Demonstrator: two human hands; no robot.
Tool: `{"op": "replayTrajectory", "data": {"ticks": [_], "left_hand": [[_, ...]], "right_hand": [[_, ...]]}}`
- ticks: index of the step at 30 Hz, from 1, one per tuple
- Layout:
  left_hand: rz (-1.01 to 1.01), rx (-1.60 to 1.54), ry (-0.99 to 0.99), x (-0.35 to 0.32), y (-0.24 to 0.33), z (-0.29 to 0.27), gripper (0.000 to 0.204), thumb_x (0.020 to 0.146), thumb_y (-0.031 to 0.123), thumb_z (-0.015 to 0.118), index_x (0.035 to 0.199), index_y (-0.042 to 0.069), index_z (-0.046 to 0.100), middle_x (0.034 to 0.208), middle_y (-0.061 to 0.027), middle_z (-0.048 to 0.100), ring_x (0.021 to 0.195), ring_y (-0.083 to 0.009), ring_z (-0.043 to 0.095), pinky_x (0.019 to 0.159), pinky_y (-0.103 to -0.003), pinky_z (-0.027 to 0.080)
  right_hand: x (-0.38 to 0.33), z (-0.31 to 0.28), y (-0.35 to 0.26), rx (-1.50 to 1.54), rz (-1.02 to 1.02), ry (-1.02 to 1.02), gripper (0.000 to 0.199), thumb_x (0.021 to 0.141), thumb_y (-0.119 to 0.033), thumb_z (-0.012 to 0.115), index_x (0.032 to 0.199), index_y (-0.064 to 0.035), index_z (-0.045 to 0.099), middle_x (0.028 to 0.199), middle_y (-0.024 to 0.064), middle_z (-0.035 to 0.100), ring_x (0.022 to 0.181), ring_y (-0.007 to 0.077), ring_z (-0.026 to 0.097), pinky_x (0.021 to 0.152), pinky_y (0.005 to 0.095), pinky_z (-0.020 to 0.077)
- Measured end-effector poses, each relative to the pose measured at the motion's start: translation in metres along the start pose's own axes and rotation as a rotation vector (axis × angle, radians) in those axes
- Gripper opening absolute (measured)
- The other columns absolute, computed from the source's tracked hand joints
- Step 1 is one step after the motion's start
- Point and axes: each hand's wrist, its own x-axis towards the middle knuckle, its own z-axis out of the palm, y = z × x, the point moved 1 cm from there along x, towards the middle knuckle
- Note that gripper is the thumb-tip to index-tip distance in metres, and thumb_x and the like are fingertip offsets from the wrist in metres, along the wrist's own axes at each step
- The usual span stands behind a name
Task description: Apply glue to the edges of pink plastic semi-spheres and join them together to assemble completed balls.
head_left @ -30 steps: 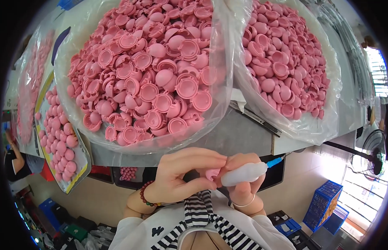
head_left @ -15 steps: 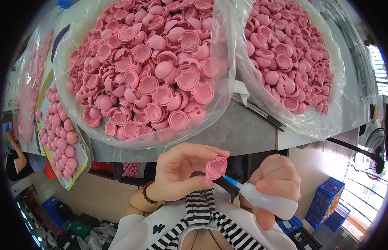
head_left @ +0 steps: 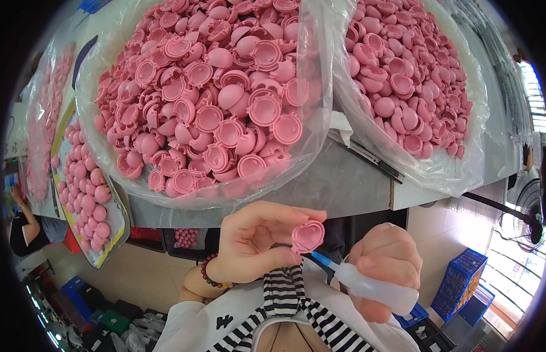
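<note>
Between the thumb and fingers of my left hand [head_left: 252,237] is a round pink plastic half-shell [head_left: 308,237], its hollow side showing. My right hand [head_left: 385,267] is wrapped round a translucent white squeeze bottle [head_left: 375,289] with a thin blue dispensing tip [head_left: 321,258]. The bottle lies tilted, its tip pointing left at the lower rim of the shell. Whether the tip touches the rim, I cannot tell. Both hands are held in front of my chest, just off the table's near edge.
Large clear plastic bags of pink half-shells lie on the grey table [head_left: 337,182]: one bag [head_left: 226,111] ahead, another [head_left: 408,88] to the right. A utility knife [head_left: 375,161] lies between them. At left, a tray [head_left: 121,220] holds pink balls. Blue crates [head_left: 460,281] stand on the floor, right.
The blue tip has come out of the shell's hollow and sits lower, by its rim. The shell has shifted slightly right, and the bottle has tilted a little in my right hand.
</note>
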Motion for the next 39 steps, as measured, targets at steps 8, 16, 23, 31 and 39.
{"op": "replayTrajectory", "data": {"ticks": [8, 16, 23, 31, 39], "left_hand": [[0.005, -0.089, -0.066, 0.0, 0.002, -0.004, 0.041, 0.069, -0.014, 0.058, 0.107, -0.006, 0.046, 0.113, -0.025, 0.048, 0.106, -0.0264, 0.05, 0.088, -0.035, 0.044], [0.001, 0.05, -0.006, 0.001, 0.003, -0.003, 0.045, 0.065, 0.001, 0.071, 0.101, -0.002, 0.044, 0.106, -0.0302, 0.05, 0.086, -0.0296, 0.06, 0.076, -0.037, 0.05], [0.107, 0.012, -0.017, -0.002, -0.001, -0.008, 0.038, 0.069, -0.012, 0.06, 0.104, -0.006, 0.045, 0.114, -0.0288, 0.046, 0.102, -0.0258, 0.053, 0.085, -0.034, 0.045], [-0.082, -0.437, -0.154, 0.005, 0.001, 0.0, 0.044, 0.074, -0.007, 0.058, 0.112, 0.001, 0.036, 0.118, -0.0274, 0.043, 0.101, -0.0254, 0.053, 0.087, -0.036, 0.044], [0.011, -0.13, -0.073, 0.001, 0.001, 0.004, 0.042, 0.068, -0.01, 0.062, 0.104, -0.002, 0.044, 0.11, -0.0252, 0.049, 0.099, -0.024, 0.053, 0.086, -0.034, 0.042]], "right_hand": [[0.004, 0.004, 0.005, -0.067, -0.059, -0.074, 0.059, 0.083, -0.051, 0.043, 0.081, 0.0063, 0.054, 0.056, 0.0046, 0.043, 0.044, 0.0128, 0.038, 0.035, 0.0233, 0.0241], [0.003, 0.001, 0.008, -0.135, -0.098, 0.016, 0.059, 0.083, -0.051, 0.041, 0.081, 0.006, 0.055, 0.055, 0.004, 0.042, 0.042, 0.0127, 0.037, 0.035, 0.0235, 0.0239], [-0.002, -0.002, 0.002, -0.074, 0.038, 0.019, 0.049, 0.076, -0.046, 0.058, 0.075, 0.0025, 0.063, 0.057, 0.0023, 0.052, 0.043, 0.0121, 0.046, 0.036, 0.0225, 0.0324], [0.005, -0.056, 0.021, -0.104, -0.059, 0.352, 0.049, 0.082, -0.04, 0.049, 0.1, 0.0052, 0.047, 0.081, 0.0122, 0.05, 0.063, 0.0196, 0.049, 0.051, 0.0254, 0.0387], [0.04, -0.285, 0.101, -1.063, 0.434, 0.614, 0.04, 0.074, -0.009, 0.066, 0.104, 0.0057, 0.044, 0.092, 0.0167, 0.059, 0.079, 0.0173, 0.056, 0.069, 0.0248, 0.045]]}}
